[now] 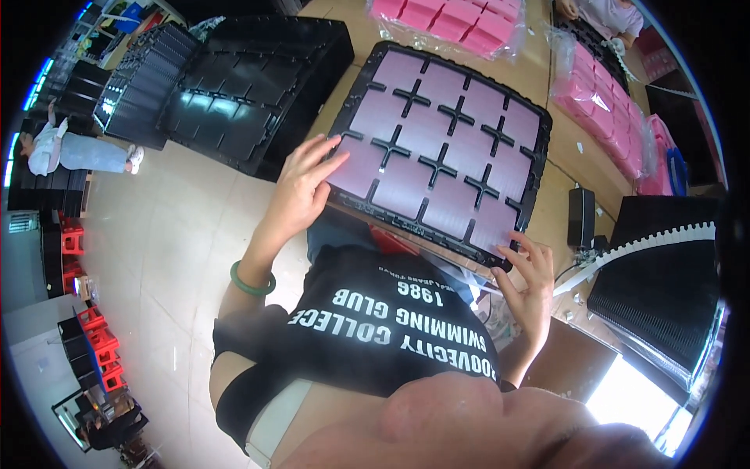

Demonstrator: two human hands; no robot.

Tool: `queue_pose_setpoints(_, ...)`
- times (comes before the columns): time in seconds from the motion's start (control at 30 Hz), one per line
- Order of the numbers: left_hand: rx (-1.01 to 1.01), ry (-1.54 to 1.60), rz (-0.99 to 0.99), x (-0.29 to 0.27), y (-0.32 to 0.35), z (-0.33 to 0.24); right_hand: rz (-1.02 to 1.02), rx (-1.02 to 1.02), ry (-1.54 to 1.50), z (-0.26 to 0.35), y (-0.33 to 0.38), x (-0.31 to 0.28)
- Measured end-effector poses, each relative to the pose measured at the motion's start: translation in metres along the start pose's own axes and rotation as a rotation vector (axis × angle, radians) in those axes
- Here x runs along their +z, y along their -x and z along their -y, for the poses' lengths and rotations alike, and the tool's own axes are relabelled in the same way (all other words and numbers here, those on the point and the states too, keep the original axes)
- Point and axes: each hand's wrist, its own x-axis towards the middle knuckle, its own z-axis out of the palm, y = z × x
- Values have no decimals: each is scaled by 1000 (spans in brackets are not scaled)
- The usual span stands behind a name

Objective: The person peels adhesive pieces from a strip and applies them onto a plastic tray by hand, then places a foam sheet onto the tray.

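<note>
A black plastic tray (437, 167) lies in front of me at the table's near edge. Its compartments hold several flat pinkish-purple square pieces (428, 125), with black cross-shaped dividers between them. My left hand (301, 187) grips the tray's left side, its fingertips over the rim and its thumb by the near edge. At the near right corner my right hand (530, 270) holds the tray, fingers on top and thumb at the front. A green bangle (252, 280) circles my left wrist.
Stacked black trays (234, 102) stand at the left. Pink blocks in clear plastic (461, 19) lie beyond my tray, with more pink blocks (598, 109) at the right. A white toothed strip (641, 252) crosses near a black ribbed stack (664, 305). Another person (609, 19) sits far right.
</note>
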Motion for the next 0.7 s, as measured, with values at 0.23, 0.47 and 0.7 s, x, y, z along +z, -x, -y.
queue_pose_setpoints(0.23,116,-71,-65,3,3,-12,-71,-74,-45,-7,-14,20)
queue_pose_setpoints(0.47,226,-66,-121,29,11,-7,-162,-190,189,-11,-17,52)
queue_pose_setpoints(0.7,196,-70,-124,23,20,-5,-179,-260,247,-8,-12,55)
